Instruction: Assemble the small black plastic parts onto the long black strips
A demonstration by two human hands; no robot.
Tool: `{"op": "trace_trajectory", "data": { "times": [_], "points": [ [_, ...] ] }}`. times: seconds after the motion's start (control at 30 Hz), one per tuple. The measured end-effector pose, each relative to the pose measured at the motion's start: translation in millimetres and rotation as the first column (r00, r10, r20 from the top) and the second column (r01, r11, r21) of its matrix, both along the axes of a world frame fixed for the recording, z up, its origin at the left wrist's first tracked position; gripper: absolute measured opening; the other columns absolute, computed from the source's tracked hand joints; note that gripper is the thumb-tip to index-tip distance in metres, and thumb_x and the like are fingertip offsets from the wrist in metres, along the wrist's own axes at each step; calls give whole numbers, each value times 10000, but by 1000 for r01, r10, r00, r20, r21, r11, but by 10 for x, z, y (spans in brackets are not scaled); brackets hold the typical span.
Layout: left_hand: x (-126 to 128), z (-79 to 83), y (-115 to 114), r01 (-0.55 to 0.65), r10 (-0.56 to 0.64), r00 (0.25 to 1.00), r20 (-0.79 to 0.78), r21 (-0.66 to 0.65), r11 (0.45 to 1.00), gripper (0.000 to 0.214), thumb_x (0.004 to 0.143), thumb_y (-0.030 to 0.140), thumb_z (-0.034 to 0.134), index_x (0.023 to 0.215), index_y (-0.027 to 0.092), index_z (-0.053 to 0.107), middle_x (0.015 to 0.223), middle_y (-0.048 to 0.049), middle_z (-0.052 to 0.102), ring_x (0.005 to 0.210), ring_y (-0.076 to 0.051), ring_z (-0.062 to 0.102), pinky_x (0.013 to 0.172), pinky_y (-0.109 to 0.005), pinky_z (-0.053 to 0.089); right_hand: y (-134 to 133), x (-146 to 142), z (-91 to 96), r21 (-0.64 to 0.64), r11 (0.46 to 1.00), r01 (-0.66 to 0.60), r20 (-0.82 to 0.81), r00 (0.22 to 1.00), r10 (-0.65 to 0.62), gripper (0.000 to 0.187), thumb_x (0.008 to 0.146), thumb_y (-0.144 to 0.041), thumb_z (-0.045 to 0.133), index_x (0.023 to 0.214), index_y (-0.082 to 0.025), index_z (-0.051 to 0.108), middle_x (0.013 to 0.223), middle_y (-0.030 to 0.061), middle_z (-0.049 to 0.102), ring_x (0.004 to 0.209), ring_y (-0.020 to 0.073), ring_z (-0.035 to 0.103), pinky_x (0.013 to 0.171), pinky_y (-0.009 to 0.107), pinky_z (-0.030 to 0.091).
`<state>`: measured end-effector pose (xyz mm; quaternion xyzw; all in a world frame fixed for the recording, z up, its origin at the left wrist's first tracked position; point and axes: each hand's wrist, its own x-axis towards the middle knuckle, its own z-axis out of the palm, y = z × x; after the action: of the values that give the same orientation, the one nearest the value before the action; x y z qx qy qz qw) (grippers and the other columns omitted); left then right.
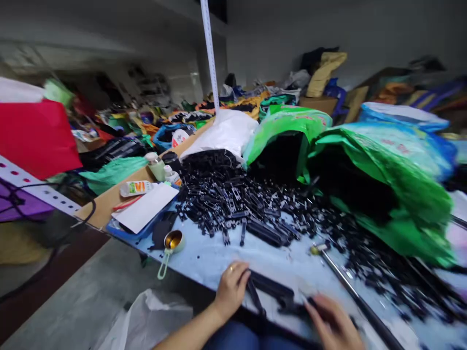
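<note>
My left hand (231, 289) rests at the near edge of the light blue table (204, 257), its fingers curled onto a long black plastic strip (272, 287). There is a ring on one finger. My right hand (333, 321) is blurred by motion, lying over the other end of the black parts near the table edge. A big heap of small black plastic parts (233, 199) spreads across the table beyond both hands.
Green sacks (383, 180) full of black parts lie open at the right and a white sack (228, 129) behind the heap. A small green-handled scoop (171, 243), bottles (136, 188) and white paper (146, 206) sit at the left. A metal rod (350, 287) runs diagonally at the right.
</note>
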<state>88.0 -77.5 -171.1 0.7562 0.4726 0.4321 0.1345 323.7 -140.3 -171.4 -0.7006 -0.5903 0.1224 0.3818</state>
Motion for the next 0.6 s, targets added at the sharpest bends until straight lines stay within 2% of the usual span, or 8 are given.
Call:
{"op": "trace_trajectory", "data": {
  "times": [0.03, 0.1, 0.17, 0.23, 0.37, 0.47, 0.6],
  "points": [
    [6, 22, 8, 15, -15, 1000, 14, -4, 1000, 230, 895, 246, 402, 955, 161, 607, 865, -78, 648, 835, -167, 611, 747, -293, 526, -14, -37, 112, 22, 999, -28, -70, 997, 30, 389, 783, -578, 463, 814, -218, 606, 875, 73, 582, 814, 183, 584, 675, 296, 528],
    [12, 30, 20, 48, -48, 998, 30, 0, 999, 234, 897, 253, 398, 953, 151, 602, 869, -82, 641, 837, -169, 607, 751, -302, 523, 37, -91, 333, -8, 996, -89, -182, 980, 86, 469, 739, -613, 483, 784, -160, 596, 815, 83, 590, 717, 155, 577, 660, 266, 514],
    [10, 11, 27, 63, -63, 998, 29, 11, 998, 238, 900, 260, 394, 964, 150, 594, 883, -83, 633, 845, -170, 603, 763, -309, 517, 139, -123, 518, -74, 983, -168, -226, 963, 147, 450, 710, -590, 523, 761, -147, 587, 768, 69, 591, 664, 129, 557, 621, 231, 488],
    [3, -11, 32, 72, -72, 997, 32, 20, 997, 239, 901, 265, 390, 975, 152, 587, 887, -82, 627, 845, -173, 600, 768, -317, 513, 231, -146, 652, -182, 954, -239, -234, 953, 194, 347, 693, -485, 584, 736, -141, 577, 725, 45, 587, 629, 107, 536, 595, 204, 456],
    [-11, -28, 39, 85, -87, 996, 35, 38, 996, 234, 902, 261, 386, 990, 157, 576, 884, -76, 617, 840, -176, 598, 755, -319, 510, 326, -177, 794, -403, 882, -244, -149, 968, 200, 128, 668, -230, 630, 687, -126, 558, 684, 10, 581, 604, 78, 511, 585, 169, 399],
    [-16, -18, 46, 95, -96, 995, 21, 47, 994, 225, 900, 247, 387, 1003, 157, 566, 897, -75, 613, 852, -175, 593, 754, -311, 505, 358, -181, 865, -474, 850, -228, -46, 971, 235, 97, 677, -187, 634, 683, -122, 563, 670, 2, 576, 608, 74, 506, 586, 162, 367],
    [-40, 0, 68, 128, -129, 991, 29, 18, 992, 207, 893, 236, 398, 991, 157, 562, 893, -69, 607, 847, -170, 588, 754, -306, 497, 387, -178, 969, -549, 804, -228, 100, 937, 334, 69, 684, -150, 646, 709, -130, 586, 683, 2, 583, 621, 79, 501, 579, 158, 321]
  ]
}}
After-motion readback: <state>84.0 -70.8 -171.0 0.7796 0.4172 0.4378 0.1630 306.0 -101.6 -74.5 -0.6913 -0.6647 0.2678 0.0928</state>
